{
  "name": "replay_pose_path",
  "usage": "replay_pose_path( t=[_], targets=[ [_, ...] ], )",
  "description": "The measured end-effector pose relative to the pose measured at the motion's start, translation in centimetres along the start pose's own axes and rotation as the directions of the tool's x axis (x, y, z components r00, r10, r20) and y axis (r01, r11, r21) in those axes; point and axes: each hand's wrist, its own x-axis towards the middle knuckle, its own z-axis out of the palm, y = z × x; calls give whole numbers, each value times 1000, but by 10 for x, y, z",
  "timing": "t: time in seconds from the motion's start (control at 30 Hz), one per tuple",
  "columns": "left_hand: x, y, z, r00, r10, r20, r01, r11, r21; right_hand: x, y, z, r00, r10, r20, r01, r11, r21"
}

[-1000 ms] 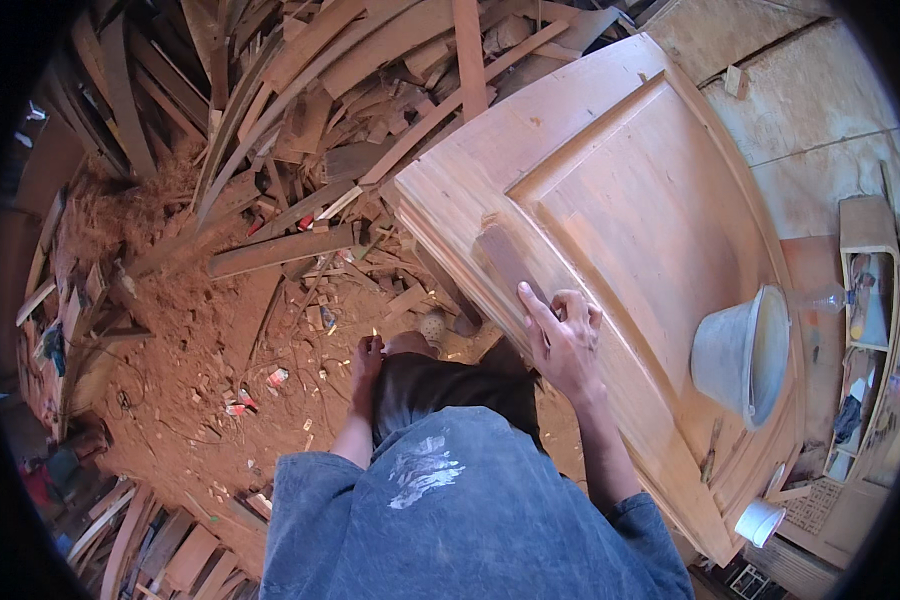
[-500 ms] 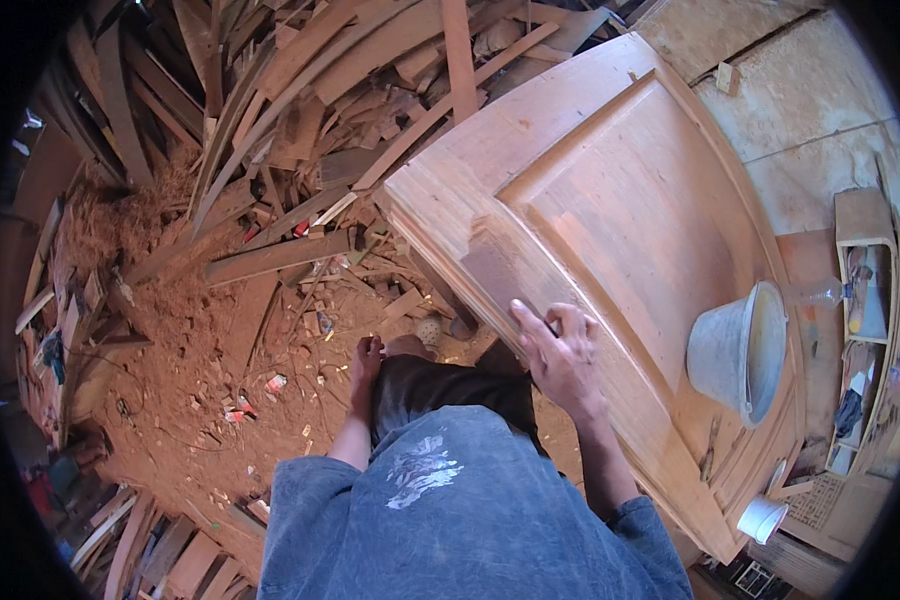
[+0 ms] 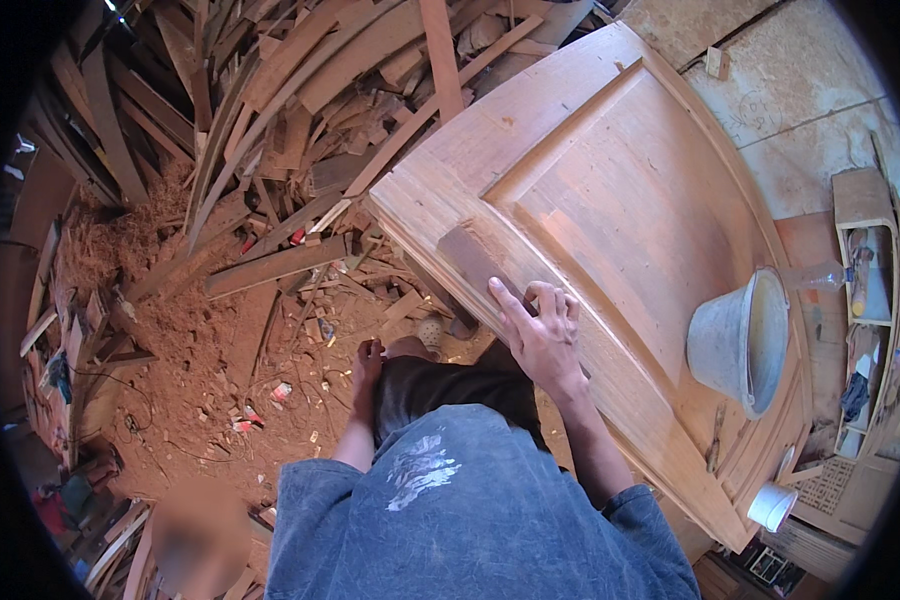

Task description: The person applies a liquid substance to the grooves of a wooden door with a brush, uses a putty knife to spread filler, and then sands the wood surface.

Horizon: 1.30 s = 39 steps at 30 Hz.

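Observation:
A pale reddish wooden panel door (image 3: 650,230) with a recessed middle lies in front of me, stretching to the right. Along its near-left rail, my right hand (image 3: 545,335) is closed over a flat, dark brown strip (image 3: 470,255). The strip lies on the wood, and its far end sticks out beyond my thumb; whether it is sandpaper or a thin block, I cannot tell. My left hand (image 3: 368,365) rests beside my dark-clothed thigh, fingers loosely bent and slightly apart. Nothing shows in it.
On the door stand a grey metal bucket (image 3: 730,345) and a thin stick-like tool (image 3: 716,438). A white cup (image 3: 772,507) is near its lower right end. Scrap wood (image 3: 300,110) is piled beyond. A shelf (image 3: 865,220) stands right. A blurred round shape (image 3: 200,540) appears lower left.
My right hand has slid up and left along the rail with the strip. The view has shifted slightly. A blurred round shape has come in at the lower left.

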Motion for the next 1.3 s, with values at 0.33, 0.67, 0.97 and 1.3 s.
replay_pose_path(
  t=[0.33,0.67,0.97,1.3],
  targets=[
    [0,7,2,1000,12,24,-12,1000,-14,-3,-5,0,999,-28,27,26,997,70],
    [7,8,3,1000,4,13,-4,1000,3,-9,-9,1,1000,-26,15,24,997,73],
    [9,8,5,998,39,48,-39,999,-4,2,-10,-3,1000,-16,20,14,995,95],
    [9,2,4,999,-22,30,24,997,-69,8,-9,2,999,-33,16,31,993,113]
  ],
)
